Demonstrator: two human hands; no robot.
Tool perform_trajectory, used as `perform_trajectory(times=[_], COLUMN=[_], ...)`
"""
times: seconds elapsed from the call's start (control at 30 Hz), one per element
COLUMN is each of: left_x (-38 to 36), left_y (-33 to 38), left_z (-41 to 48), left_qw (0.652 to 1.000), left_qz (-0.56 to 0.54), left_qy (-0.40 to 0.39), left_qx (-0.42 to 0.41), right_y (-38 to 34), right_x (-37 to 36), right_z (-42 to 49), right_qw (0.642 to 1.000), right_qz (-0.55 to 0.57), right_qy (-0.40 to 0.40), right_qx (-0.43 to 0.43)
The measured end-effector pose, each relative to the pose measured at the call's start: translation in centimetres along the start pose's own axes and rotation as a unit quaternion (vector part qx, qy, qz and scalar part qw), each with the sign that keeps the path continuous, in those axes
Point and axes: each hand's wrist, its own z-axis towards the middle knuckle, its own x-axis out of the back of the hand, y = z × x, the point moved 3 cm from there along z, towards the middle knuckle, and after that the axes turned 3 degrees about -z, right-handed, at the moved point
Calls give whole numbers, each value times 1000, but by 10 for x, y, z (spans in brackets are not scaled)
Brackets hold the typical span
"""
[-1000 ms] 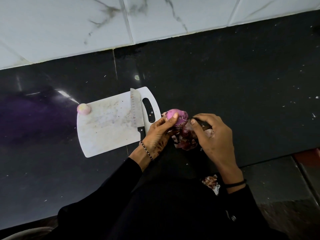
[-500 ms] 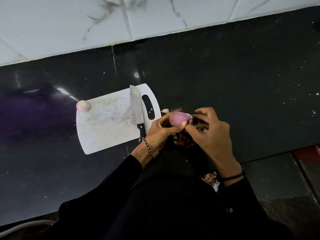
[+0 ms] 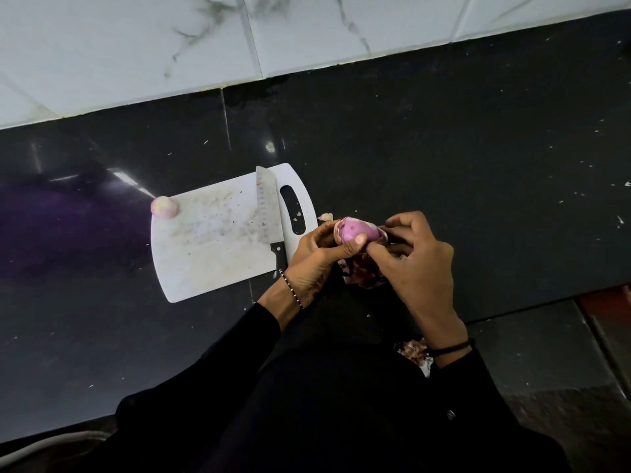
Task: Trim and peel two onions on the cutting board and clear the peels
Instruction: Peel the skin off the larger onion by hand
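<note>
Just right of the cutting board (image 3: 205, 254) my left hand (image 3: 317, 257) curls round the onion (image 3: 356, 231) while my right hand (image 3: 413, 264) pinches its skin; I reckon a hard tug could pop the slick bulb loose off the counter edge

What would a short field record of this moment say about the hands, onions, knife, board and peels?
left hand: grips the held onion from its left side
right hand: fingers curled at the held onion's right end, pinching its skin
peeled onion: rests on the cutting board's far left corner
knife: lies flat on the cutting board beside its handle slot, untouched
peels: dark heap on the counter under both hands
task state: held onion partly peeled; peels not cleared
</note>
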Motion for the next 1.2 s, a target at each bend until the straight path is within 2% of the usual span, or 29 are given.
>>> perform_trajectory(times=[0.17, 0.3, 0.53, 0.67, 0.8, 1.03, 1.1, 1.2], left_x=[1, -3, -3, 0, 9, 6, 8, 7], left_y=[1, 2, -1, -1, 0, -6, -6, -2], left_z=[0, -1, -1, 1, 5, 6, 5, 2], left_qw=[999, 996, 998, 999, 999, 992, 994, 997], left_qz=[-35, -67, -11, 30, 26, 109, 91, 41], left_qy=[-14, -34, -40, -8, 42, 63, 65, 44], left_qx=[20, 37, 41, 19, -1, -10, 4, 39], right_y=[3, 8, 13, 11, 11, 12, 10, 7], right_x=[2, 8, 7, 2, 2, 1, -1, -6], right_z=[-3, -3, -5, -6, -6, -4, -4, -3], right_qw=[995, 976, 971, 970, 961, 954, 941, 893], right_qz=[62, 164, 172, 176, 210, 226, 262, 361], right_qy=[27, 38, 32, 30, 38, 27, 23, 16], right_qx=[-70, -141, -164, -162, -174, -197, -216, -269])
